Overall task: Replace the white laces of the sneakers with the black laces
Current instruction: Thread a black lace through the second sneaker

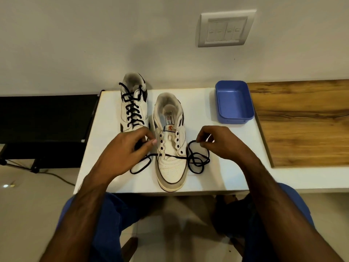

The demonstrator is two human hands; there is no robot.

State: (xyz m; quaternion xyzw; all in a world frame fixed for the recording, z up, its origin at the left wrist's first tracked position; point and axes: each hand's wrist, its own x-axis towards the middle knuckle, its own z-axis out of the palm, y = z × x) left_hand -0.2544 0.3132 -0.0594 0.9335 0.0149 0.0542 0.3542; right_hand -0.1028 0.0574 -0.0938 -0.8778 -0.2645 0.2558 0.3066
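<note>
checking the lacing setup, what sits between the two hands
In the head view, the near sneaker lies between the left hand and right hand, the black lace crossing its lowest eyelets.

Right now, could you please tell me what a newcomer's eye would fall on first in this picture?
The near sneaker at the white table's front edge, with a black lace through only its lowest eyelets; the left hand and right hand each pinch an end. Behind it to the left stands the far sneaker, fully laced in black, and a blue tray sits at the back right.
</note>
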